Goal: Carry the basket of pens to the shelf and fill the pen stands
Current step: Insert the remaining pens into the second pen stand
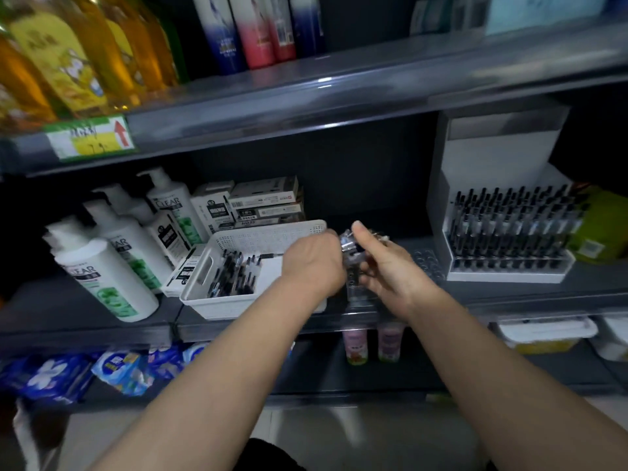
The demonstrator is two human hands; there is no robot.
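While the basket [265, 234] is resting on the shelf [509, 294] beside the left hand [312, 263], the fingers [361, 234] of both hands are gripping a roughly upright bundle of pens [351, 249], and the clear pen stand [429, 265] is waiting just right of the nearer right hand [387, 270].

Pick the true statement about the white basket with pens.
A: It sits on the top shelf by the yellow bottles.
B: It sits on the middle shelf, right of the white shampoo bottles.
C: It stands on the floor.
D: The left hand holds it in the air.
B: the white basket rests on the middle shelf, with the white shampoo bottles to its left and pens lying inside.
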